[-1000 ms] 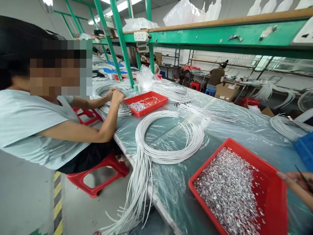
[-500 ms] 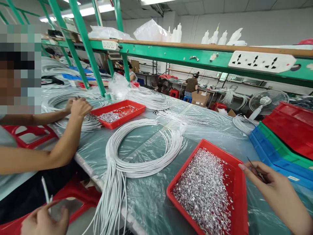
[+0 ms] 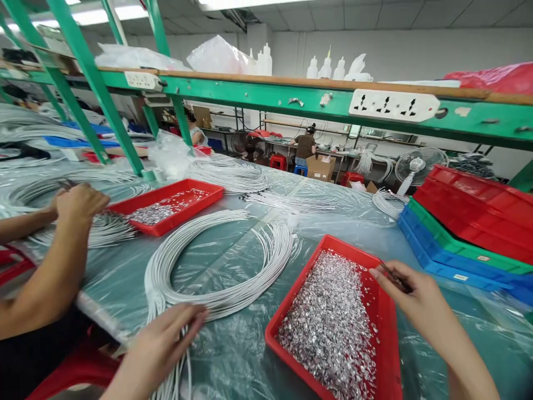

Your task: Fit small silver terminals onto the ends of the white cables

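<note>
My left hand [image 3: 162,341] reaches over the near side of a coiled bundle of white cables [image 3: 250,289]. Its fingers are stretched out and somewhat apart, and I see no cable held between them. Loose cable ends hang below that hand toward the table edge. At the right, my right hand [image 3: 416,294] is closed around dark, thin tweezers [image 3: 395,278], their tip close to the rim of a red tray [image 3: 385,311]. Many small shiny metal pieces [image 3: 328,322] fill much of this tray.
A co-worker's hands [image 3: 79,203] are at another cable coil on the left, beside a second red tray [image 3: 212,194]. Stacked red, green and blue bins [image 3: 470,222] stand at the right. A green shelf beam [image 3: 250,94] with power strips crosses above the table.
My left hand has moved right and up onto the cable bundle; the white cable that stuck up from it no longer shows there. The view has swung right. My right hand keeps the tweezers.
</note>
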Available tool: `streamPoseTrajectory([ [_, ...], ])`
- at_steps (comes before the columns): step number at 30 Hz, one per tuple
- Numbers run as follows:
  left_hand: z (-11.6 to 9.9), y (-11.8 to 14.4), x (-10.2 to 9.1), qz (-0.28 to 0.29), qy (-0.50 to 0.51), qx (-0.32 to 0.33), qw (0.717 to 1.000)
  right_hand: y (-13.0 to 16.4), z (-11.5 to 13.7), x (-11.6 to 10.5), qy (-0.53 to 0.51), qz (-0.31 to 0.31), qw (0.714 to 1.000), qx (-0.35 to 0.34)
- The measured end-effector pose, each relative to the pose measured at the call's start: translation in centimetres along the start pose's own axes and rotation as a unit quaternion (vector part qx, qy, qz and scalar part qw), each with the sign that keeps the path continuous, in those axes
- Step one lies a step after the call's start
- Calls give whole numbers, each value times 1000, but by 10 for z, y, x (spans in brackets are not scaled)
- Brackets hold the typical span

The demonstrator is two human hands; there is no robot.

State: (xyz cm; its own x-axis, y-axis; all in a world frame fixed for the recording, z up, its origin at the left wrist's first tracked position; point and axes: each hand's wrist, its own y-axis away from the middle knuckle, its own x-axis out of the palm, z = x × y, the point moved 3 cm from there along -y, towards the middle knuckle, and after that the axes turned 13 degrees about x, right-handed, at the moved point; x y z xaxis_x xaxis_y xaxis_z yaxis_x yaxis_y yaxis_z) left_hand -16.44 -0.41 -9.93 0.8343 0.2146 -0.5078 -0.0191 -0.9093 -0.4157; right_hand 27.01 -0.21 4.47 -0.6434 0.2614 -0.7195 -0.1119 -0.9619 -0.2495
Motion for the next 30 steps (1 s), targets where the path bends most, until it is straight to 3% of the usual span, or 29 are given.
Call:
streamPoseTrajectory([
  [2,-22,-39,41,100,-28,81,991,1,5,3,5,9,1000,-11],
  [4,-32,-71,80,147,-71,125,979,3,9,6,12,11,1000,-19],
  [6,-31,-96,110,171,-115,129,970,3,12,7,20,10,999,-26],
  [8,-25,-112,127,195,-146,114,963,3,15,9,27,12,999,-33],
  [13,-18,-120,128,207,-156,83,962,-2,14,10,31,16,999,-39],
  [19,-45,-120,123,173,-56,84,980,-3,7,14,9,32,999,-33],
  [23,-91,-126,130,193,85,112,971,-2,12,16,-20,29,999,-24],
  [30,-209,-114,129,170,249,179,937,6,29,15,-79,25,996,-29],
])
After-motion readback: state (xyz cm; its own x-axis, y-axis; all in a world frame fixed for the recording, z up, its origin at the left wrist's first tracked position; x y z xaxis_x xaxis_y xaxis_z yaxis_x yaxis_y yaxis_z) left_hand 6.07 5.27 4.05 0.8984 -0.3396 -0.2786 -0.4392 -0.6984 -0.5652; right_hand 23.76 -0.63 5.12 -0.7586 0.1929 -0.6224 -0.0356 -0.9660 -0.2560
